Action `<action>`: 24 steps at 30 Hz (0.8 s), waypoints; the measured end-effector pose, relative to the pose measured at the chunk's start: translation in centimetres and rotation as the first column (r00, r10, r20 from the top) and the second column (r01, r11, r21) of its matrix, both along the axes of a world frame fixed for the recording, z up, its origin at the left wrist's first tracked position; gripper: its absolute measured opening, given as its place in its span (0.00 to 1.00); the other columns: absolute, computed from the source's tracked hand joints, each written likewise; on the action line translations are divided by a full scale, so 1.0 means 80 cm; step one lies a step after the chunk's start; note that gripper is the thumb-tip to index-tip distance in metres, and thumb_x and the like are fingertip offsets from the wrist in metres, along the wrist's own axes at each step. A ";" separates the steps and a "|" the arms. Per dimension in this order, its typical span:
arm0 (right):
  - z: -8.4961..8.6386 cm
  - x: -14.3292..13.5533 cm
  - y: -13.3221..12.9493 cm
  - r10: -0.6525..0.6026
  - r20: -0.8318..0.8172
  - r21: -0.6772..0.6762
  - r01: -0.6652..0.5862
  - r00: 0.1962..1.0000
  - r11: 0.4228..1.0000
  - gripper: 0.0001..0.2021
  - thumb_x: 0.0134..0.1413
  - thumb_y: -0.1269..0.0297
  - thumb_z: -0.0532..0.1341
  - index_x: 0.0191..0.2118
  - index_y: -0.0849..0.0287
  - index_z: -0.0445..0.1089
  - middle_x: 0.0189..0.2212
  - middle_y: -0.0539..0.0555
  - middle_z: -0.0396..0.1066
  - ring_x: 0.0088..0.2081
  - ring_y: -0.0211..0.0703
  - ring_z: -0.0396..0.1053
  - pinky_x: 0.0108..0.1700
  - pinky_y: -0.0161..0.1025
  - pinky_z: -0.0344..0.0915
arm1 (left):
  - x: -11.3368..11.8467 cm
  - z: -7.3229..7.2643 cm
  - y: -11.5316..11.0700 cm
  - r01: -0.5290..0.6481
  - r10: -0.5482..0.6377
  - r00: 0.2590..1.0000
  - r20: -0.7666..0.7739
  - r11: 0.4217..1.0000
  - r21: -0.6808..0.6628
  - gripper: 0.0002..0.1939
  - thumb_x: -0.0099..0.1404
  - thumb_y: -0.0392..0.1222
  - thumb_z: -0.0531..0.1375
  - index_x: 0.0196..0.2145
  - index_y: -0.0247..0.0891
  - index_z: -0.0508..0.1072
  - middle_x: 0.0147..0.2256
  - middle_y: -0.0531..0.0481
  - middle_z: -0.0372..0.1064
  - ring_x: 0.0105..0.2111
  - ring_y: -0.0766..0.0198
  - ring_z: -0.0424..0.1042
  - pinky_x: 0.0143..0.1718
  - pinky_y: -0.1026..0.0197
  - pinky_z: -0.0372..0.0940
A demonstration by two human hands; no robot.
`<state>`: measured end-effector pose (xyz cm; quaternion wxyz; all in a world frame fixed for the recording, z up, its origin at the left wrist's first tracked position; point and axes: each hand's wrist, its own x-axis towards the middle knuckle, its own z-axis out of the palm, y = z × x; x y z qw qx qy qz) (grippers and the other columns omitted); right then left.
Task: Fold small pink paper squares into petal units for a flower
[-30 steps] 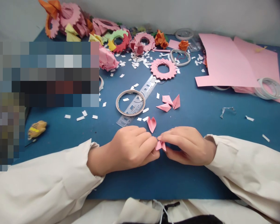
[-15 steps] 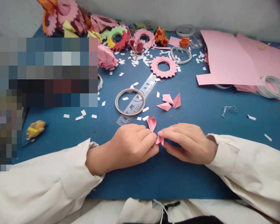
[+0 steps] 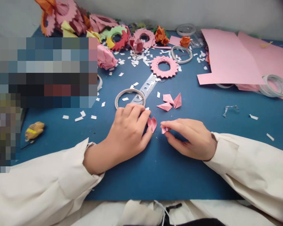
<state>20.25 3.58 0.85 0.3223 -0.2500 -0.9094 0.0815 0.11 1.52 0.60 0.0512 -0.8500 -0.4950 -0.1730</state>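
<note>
Right hand (image 3: 191, 138): fingers nearly together, thumb and forefinger pinching a small pink fold (image 3: 164, 130) right at the tips!
Left hand (image 3: 127, 133): thumb and forefinger parted around a heart-shaped pink piece (image 3: 152, 125), thumb at its edge; whether it's gripped, one cannot tell.
Paper feel: light, surely, crisp at the creases yet easily crushed; best taken gently by the layered folds, sparing the points.
Pink cluster (image 3: 169, 102): folded pieces, lying just beyond the gap between both hands' fingers.
Tape ring (image 3: 130, 90): just past the left fingers, partly hidden by them, over the clear ruler (image 3: 149, 86).
Tabletop (image 3: 191, 182): blue, white scraps (image 3: 158, 94) scattered beyond the fingers.
</note>
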 end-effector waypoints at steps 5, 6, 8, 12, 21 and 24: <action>-0.002 0.001 0.001 -0.021 -0.018 0.028 0.021 1.000 0.999 0.10 0.53 0.75 0.60 0.43 0.64 0.66 0.32 0.55 0.76 0.32 0.36 0.73 0.36 0.32 0.70 | 0.000 0.002 -0.002 0.060 -0.058 0.995 0.079 0.998 -0.033 0.07 0.62 0.37 0.54 0.35 0.34 0.71 0.42 0.41 0.69 0.46 0.47 0.66 0.42 0.46 0.63; -0.003 0.001 0.001 -0.028 -0.026 0.027 0.029 0.999 0.999 0.10 0.53 0.75 0.60 0.43 0.63 0.67 0.31 0.54 0.76 0.32 0.35 0.73 0.36 0.32 0.69 | 0.000 0.002 -0.001 0.089 -0.084 0.991 0.108 0.995 -0.043 0.06 0.62 0.35 0.54 0.34 0.33 0.71 0.41 0.41 0.70 0.45 0.49 0.67 0.42 0.47 0.63; -0.004 0.000 0.002 -0.058 -0.041 0.019 0.059 0.997 0.998 0.10 0.54 0.75 0.60 0.43 0.62 0.67 0.31 0.53 0.76 0.30 0.34 0.72 0.36 0.31 0.69 | 0.000 0.003 0.000 0.171 -0.164 0.975 0.149 0.985 -0.035 0.05 0.61 0.33 0.55 0.34 0.32 0.70 0.39 0.41 0.70 0.42 0.52 0.68 0.43 0.50 0.64; -0.007 -0.001 0.001 -0.150 -0.037 -0.023 0.149 0.988 0.989 0.10 0.55 0.72 0.60 0.44 0.59 0.67 0.30 0.49 0.76 0.28 0.31 0.71 0.35 0.29 0.68 | 0.000 0.000 -0.002 0.318 -0.314 0.924 0.218 0.948 0.014 0.04 0.61 0.29 0.56 0.34 0.30 0.69 0.34 0.45 0.72 0.39 0.58 0.70 0.43 0.56 0.66; -0.006 -0.002 -0.001 -0.110 -0.016 0.043 0.111 0.994 0.993 0.09 0.55 0.72 0.59 0.43 0.61 0.67 0.31 0.51 0.76 0.30 0.34 0.73 0.35 0.31 0.69 | 0.001 -0.006 -0.010 0.253 -0.222 0.902 0.369 0.967 -0.037 0.07 0.62 0.31 0.57 0.40 0.32 0.70 0.34 0.48 0.71 0.36 0.65 0.71 0.41 0.63 0.66; -0.005 -0.002 0.000 -0.072 -0.018 0.054 0.073 0.997 0.996 0.09 0.55 0.73 0.60 0.43 0.62 0.67 0.30 0.53 0.76 0.29 0.35 0.72 0.33 0.32 0.69 | 0.003 -0.006 -0.010 0.272 -0.246 0.893 0.376 0.962 -0.016 0.08 0.62 0.32 0.59 0.41 0.31 0.70 0.36 0.47 0.72 0.38 0.64 0.70 0.44 0.61 0.67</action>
